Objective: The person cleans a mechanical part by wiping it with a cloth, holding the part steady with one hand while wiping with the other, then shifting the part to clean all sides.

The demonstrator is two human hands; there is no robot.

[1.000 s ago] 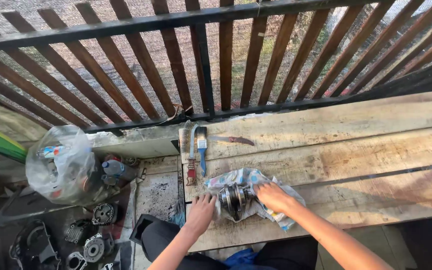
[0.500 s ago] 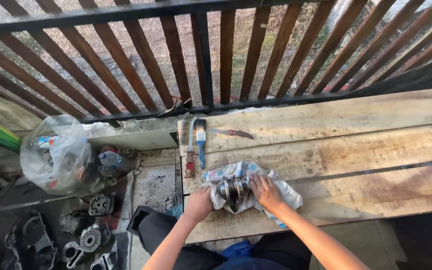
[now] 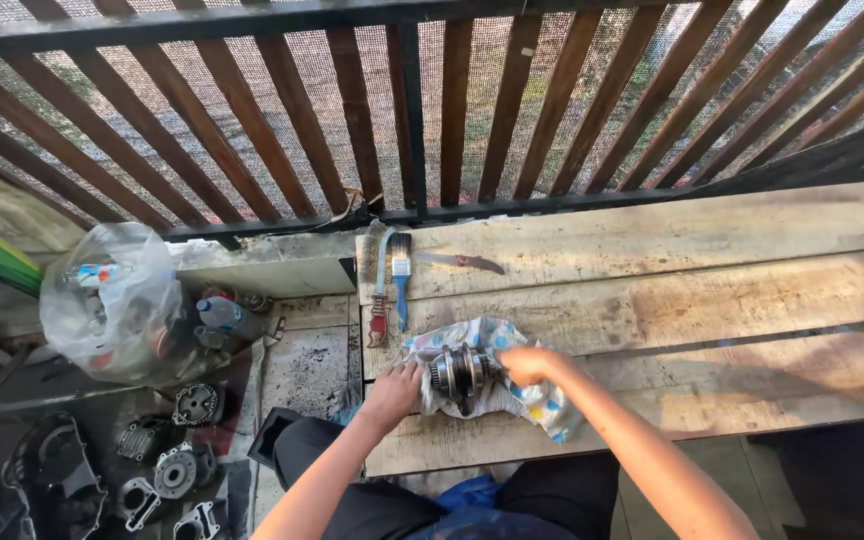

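A round metal engine part lies on a light patterned cloth near the front edge of a wooden plank table. My left hand rests on the cloth's left side, touching the part. My right hand is closed on the cloth at the part's right side. Behind the cloth lie a blue-handled paintbrush, a second brush with a red handle and a knife.
A clear plastic bag full of small items sits at the left. Several dark metal engine parts lie on the ground below it. A slatted railing runs behind the table. A black tray is by my knee.
My right hand has slid from the cloth's right edge in to the metal part. My left hand stays at the cloth's left side. The view has shifted slightly.
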